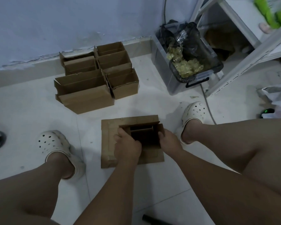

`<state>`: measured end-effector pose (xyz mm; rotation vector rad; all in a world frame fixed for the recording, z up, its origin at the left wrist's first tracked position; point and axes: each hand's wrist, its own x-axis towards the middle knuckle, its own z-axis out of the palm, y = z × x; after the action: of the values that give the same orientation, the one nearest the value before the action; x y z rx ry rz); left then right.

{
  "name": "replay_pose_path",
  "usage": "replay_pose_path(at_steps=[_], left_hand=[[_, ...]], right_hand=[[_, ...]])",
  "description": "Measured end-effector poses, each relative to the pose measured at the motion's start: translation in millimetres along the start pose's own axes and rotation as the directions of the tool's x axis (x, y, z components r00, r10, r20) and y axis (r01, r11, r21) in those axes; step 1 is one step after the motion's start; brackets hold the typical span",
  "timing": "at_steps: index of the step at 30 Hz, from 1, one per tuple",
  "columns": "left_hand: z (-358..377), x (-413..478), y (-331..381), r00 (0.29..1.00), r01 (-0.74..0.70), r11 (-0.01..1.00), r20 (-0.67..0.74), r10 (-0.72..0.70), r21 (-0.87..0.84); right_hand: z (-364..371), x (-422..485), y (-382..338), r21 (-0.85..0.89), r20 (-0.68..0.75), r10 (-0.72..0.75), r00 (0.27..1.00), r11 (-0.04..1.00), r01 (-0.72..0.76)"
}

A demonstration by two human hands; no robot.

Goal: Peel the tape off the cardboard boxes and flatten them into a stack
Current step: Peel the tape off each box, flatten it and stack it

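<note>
A small open cardboard box (142,133) is held just below the middle of the view, over a flattened cardboard sheet (107,150) that is laid on the white tiled floor (31,111). The box's left wall is clamped by the curled fingers of the left hand (127,144), and its right wall is gripped by the right hand (169,141), whose fingers are wrapped round the edge. At eleven o'clock from the held box, a cluster of open boxes (94,78) is stood near the wall. At one o'clock a clear bin (162,73) lined with a black bag is seen, with crumpled yellowish tape (185,65) inside it.
</note>
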<state>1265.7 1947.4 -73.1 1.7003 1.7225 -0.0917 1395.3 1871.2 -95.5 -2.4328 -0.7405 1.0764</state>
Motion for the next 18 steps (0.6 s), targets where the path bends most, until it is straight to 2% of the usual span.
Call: replay_pose_path(at_steps=[4,8,11,14,16,17,18], left_hand=[[-5.4,14.0,-6.0,0.995,0.104,0.975,0.008,-0.104,-0.196],[-12.4,24.1,-18.5,0.988,0.131,0.886,-0.012,-0.153,-0.446],[-15.9,26.8,-17.8,0.977,0.205,0.744,0.085,-0.197,-0.636],[-22.8,26.6,-12.9,0.974,0.226,0.622,0.186,-0.13,-0.75],[-30.6,23.5,-8.1,0.966,0.244,0.584,0.245,-0.079,-0.775],[-35.5,21.5,-6.9,0.955,0.283,0.534,0.286,-0.079,-0.797],[-40.7,20.7,-6.8,0.937,0.342,0.441,0.337,-0.094,-0.83]], right_hand=[[-0.9,5.1,-1.5,0.023,-0.065,0.015,0.998,1.0,-0.014],[-5.4,10.5,-6.3,0.052,-0.06,0.035,0.998,0.998,-0.032],[-7.5,12.4,-10.2,0.095,-0.104,0.069,0.992,0.994,-0.059],[-9.6,10.5,-18.2,0.13,-0.135,0.067,0.989,0.99,-0.05],[-10.5,6.1,-23.9,0.094,-0.138,-0.005,0.99,0.995,0.018],[-11.1,3.2,-26.1,0.058,-0.147,-0.073,0.986,0.995,0.083],[-12.2,0.1,-28.4,0.017,-0.149,-0.16,0.976,0.986,0.165]])
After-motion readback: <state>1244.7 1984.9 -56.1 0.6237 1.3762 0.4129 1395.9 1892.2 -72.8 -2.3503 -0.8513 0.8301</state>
